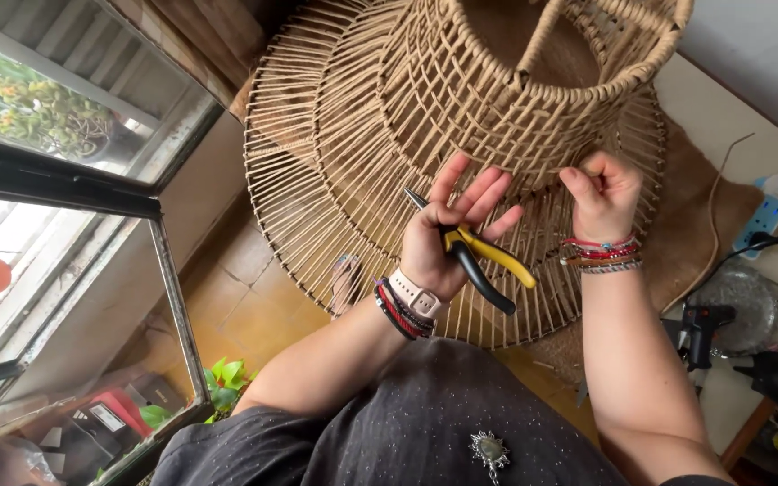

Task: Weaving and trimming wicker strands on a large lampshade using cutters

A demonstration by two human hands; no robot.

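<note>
A large woven rope lampshade frame [389, 117] lies tilted in front of me, its wide spoked ring toward my lap. My left hand [447, 238] holds yellow-and-black pliers [479, 256] against the palm, fingers spread upward near the weave, the pliers' tip pointing up left. My right hand [603, 193] is pinched shut on a strand of the rope at the frame's lower band. Both wrists wear bracelets, the left also a watch with a pale strap.
A brown mat [695, 225] lies under the frame. At right are a white power strip [767, 211], a black glue gun [704, 328] and a round glass dish [749, 301]. An open window [74, 180] and tiled floor [245, 306] are at left.
</note>
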